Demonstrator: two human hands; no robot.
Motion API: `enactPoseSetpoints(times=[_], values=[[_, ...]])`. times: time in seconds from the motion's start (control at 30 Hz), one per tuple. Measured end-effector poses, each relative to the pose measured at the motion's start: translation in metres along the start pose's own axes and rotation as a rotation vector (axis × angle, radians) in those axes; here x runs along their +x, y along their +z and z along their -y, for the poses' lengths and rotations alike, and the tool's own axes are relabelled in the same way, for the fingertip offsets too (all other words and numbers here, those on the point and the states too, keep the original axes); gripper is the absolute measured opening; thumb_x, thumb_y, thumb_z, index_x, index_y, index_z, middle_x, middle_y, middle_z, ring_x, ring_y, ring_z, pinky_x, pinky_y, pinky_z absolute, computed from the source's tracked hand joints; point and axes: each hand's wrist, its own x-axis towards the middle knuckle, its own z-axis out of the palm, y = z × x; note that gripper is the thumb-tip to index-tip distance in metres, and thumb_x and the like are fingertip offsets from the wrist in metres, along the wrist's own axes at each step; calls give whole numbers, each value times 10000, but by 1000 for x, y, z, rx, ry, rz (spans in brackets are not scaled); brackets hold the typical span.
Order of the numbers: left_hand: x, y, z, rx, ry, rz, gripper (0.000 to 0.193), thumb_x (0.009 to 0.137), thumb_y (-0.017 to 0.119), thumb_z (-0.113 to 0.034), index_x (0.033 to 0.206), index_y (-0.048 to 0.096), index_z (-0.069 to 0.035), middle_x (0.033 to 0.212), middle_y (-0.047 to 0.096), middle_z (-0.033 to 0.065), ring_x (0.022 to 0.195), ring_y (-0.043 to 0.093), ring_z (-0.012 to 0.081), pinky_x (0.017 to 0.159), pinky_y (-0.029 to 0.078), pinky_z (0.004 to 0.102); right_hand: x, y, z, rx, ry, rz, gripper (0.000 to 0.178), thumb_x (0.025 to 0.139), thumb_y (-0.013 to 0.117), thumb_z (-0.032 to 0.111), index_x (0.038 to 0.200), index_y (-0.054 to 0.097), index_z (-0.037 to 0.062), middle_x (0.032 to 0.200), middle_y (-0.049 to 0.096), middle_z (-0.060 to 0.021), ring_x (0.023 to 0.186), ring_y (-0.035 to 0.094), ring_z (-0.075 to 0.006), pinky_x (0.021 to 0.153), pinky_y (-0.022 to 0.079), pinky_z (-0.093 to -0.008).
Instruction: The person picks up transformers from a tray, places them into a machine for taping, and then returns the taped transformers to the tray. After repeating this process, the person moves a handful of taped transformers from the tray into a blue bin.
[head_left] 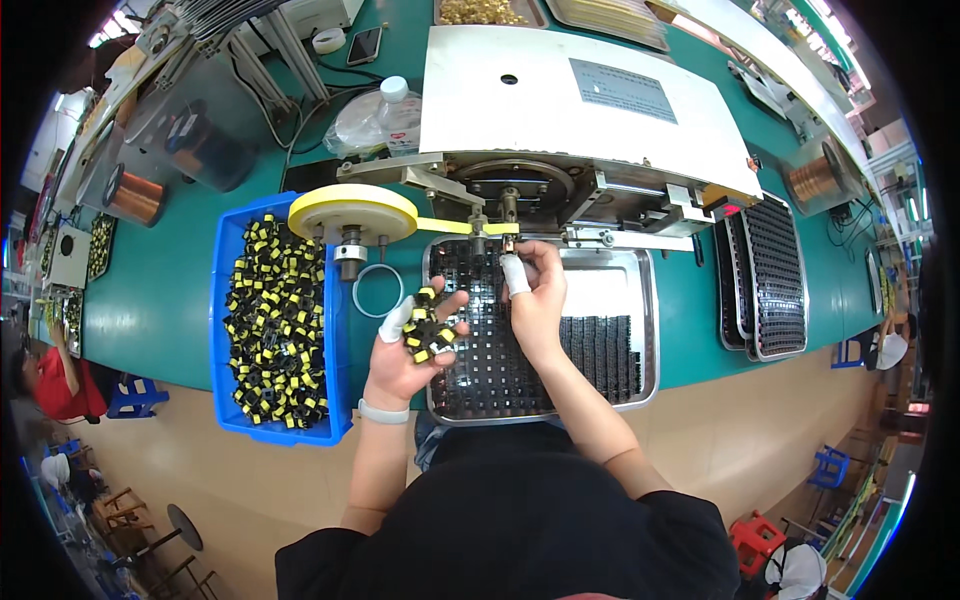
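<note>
I count my two hands (pixel 397 372) (pixel 540 312), one large white machine (pixel 530 100), one yellow tape roll (pixel 355 207), one blue bin (pixel 341 350) and one bottle (pixel 401 118).

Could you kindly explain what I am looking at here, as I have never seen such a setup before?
There is no robot: the picture comes from a wide fisheye camera on a person's head, looking down, so straight edges bend. The green table carries a white-topped machine with a yellow tape roll at its left. In front are a blue bin full of black-and-yellow pieces and a metal tray of dark parts. The bare left hand cups several small taped pieces; the right hand reaches to the machine's working end. What its fingertips hold is too small to tell.
</note>
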Motion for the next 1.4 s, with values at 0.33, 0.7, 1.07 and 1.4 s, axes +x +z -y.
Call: enactPoseSetpoints(times=[0.33,0.7,1.07,1.4], values=[[-10,-7,-16,118,47,-12,421,1009,444,-397,1373,446,-186,1355,512,149,1145,534,335,744,557,404,10,-14,5,285,516,92,330,874,597,15,1190,502,-10,929,604,-97,676,562,-143,597,456,-257],[50,-18,-8,-163,-178,-41,389,1012,411,-403,1182,599,-108,1338,546,141,1215,515,356,825,563,504,-16,-50,15,427,540,167,413,888,543,-19,1284,475,-112,1166,595,-193,1084,612,-285,950,481,-305],[108,-4,20,77,-242,-114,397,1004,451,-378,1256,548,-88,1204,626,104,1076,609,274,668,588,351,-31,-90,16,506,411,43,321,897,606,47,1184,583,-95,1100,641,-153,964,622,-212,919,479,-317],[48,15,21,-145,-287,-52,276,987,512,-299,1150,570,-84,971,610,89,989,573,234,535,474,249,-22,-71,15,107,293,-11,301,879,629,-3,1173,582,-47,1036,647,-114,939,661,-227,846,506,-285]])
